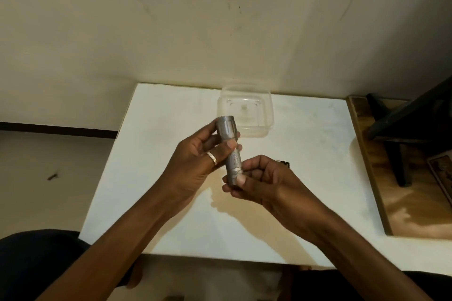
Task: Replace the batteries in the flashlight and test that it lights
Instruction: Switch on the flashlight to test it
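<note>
Two hands on one flashlight [229,150], held up over the middle of the bench [151,154], head end tipped away and tail end toward the camera. Only the one head view to go on.

Left hand [195,161], ring on one finger, wrapped around the upper barrel just below the wider head, thumb pressed across the knurled part. Right hand [259,178] pinched shut on the tail cap, thumb over the end and fingertips curled behind. Looks like a twist at the tail cap, but loosening or tightening? Can't tell from this.

Handling guess: grey metal body, so stiff and with a bit of heft for its bulk, nothing to crush. Knurling on the barrel probably gives the best bite; the smooth band next to the cap looks slicker. Best held by the barrel with one hand and the cap with the other, pretty much as gripped now. Loose cap or batteries could roll off easily.

Bench is plain white, flat and smooth. Clear plastic container [245,111] sits at the far edge, just beyond the flashlight. Small dark object [285,163] peeking out behind the right hand, too hidden to identify. Scuffed cream wall [220,19] behind, wooden surface [415,208] to the right with dark chair legs [401,154] on it.
</note>
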